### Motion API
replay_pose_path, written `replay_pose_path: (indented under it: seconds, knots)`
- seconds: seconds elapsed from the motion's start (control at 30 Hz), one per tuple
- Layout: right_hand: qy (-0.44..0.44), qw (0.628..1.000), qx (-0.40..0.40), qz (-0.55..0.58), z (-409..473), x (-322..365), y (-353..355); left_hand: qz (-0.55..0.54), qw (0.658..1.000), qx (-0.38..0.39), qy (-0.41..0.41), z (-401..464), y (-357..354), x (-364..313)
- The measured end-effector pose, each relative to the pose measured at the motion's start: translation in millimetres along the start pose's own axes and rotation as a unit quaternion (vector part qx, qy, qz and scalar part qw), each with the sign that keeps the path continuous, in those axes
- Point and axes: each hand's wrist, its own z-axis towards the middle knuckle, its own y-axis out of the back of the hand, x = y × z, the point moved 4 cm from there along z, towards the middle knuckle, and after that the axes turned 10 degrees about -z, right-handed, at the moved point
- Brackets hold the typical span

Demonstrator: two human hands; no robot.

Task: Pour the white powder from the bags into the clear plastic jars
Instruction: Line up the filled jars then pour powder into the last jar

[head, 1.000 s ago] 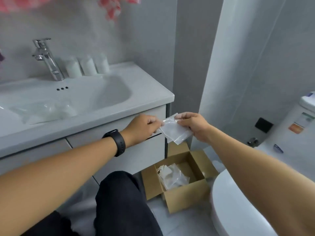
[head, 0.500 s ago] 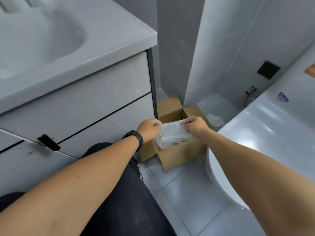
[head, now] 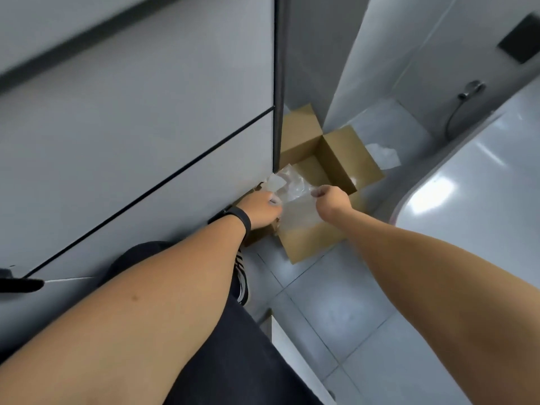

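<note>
A: Where's the bag?

B: Clear bag (head: pixel 295 206) is stretched between both hands, right over the open box (head: pixel 315 241). Looks limp and see-through. Can't tell if there's powder in it.

A: Hands?

B: Left hand (head: pixel 261 209) grips the bag's left edge, fingers curled round it. Right hand (head: pixel 331 200) pinches the right edge, fist closed on the film. Both arms reach down and forward.

A: Box contents?

B: More crumpled clear plastic (head: pixel 285 181) at the back left of the box, just above the left hand. Blurry, can't count pieces. The rest of the inside that shows is bare cardboard, flaps standing open.

A: Box position?

B: On the tiled floor (head: pixel 336 311), tucked against the cabinet (head: pixel 140 135) corner, its left part hidden behind the left hand. Wall behind it.

A: Anything else?

B: Black band (head: pixel 241 219) on the left wrist. Dark trousers (head: pixel 242 361) fill the bottom centre, a striped shoe (head: pixel 242 283) beside the left forearm. Toilet (head: pixel 473 206) on the right, close to the box. White scrap (head: pixel 384 154) on the floor behind the box. Valve (head: pixel 472 89) with a hose on the wall, dark plate (head: pixel 521 39) above it. Black handle (head: pixel 19 283) at the far left of the cabinet.

A: Jars?

B: Nothing to report from this view.
</note>
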Motion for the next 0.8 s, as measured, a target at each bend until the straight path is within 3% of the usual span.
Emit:
replay_pose_path:
  seconds: [0.33, 0.47, 0.57, 0.7, 0.8]
  knots:
    - [-0.042, 0.994, -0.024, -0.093, 20.8, 21.1, 4.0, -0.051, 0.999, -0.019, 0.006, -3.4, 14.2, 6.0]
    - [0.042, 0.986, -0.023, -0.156, -4.0, 36.2, 7.9, -0.031, 0.999, -0.027, -0.011, -19.8, 16.0, -7.2]
    - [0.117, 0.950, 0.024, -0.290, -30.6, 47.2, 10.8, 0.001, 0.999, -0.042, -0.027, -35.6, 23.4, -16.3]
    - [0.184, 0.907, -0.016, -0.379, -79.0, 79.6, 44.3, 0.039, 0.994, -0.076, -0.075, -79.1, 43.6, -46.0]
    - [0.193, 0.864, 0.037, -0.464, -113.1, 102.9, 63.8, 0.100, 0.982, -0.101, -0.125, -122.2, 59.0, -69.9]
